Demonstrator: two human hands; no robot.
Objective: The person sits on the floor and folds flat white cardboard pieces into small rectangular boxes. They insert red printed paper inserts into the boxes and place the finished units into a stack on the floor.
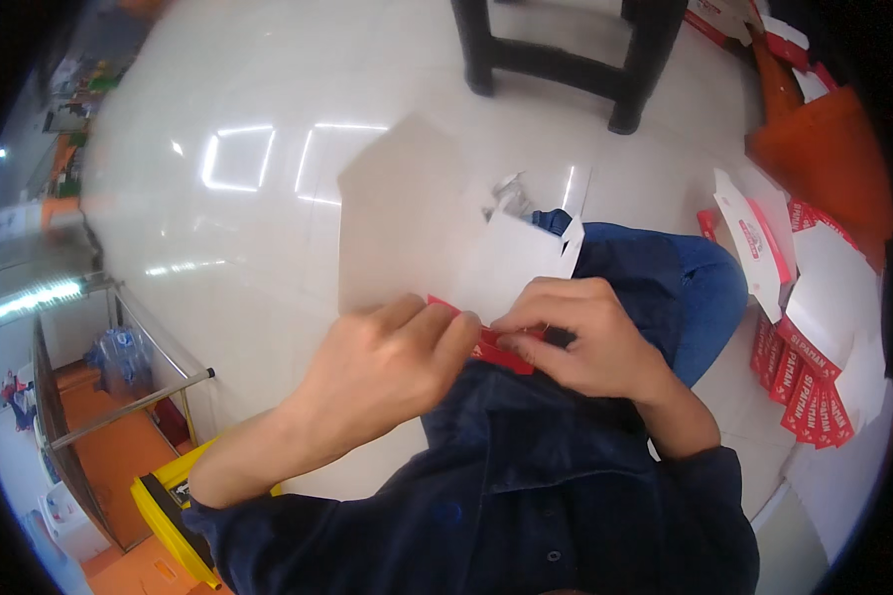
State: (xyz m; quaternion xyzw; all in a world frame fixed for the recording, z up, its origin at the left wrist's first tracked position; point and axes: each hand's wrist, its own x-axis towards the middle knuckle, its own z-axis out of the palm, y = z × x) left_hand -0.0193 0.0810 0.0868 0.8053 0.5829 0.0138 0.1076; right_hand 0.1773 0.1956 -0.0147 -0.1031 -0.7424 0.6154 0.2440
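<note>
A partly folded cardboard box, white inside with red outer edges, lies over my lap. A broad pale flap of it stretches away from me on the left. My left hand is closed on the near red edge, fingers curled and partly hiding it. Close beside it, my right hand pinches the same red edge between thumb and fingers. The fingertips of both hands nearly meet there. What lies under the left fingers is hidden.
Several red-and-white boxes are piled on the floor at my right, near an orange panel. A black stool stands ahead. At the left are a metal rail and a yellow-and-black object. The tiled floor is glossy.
</note>
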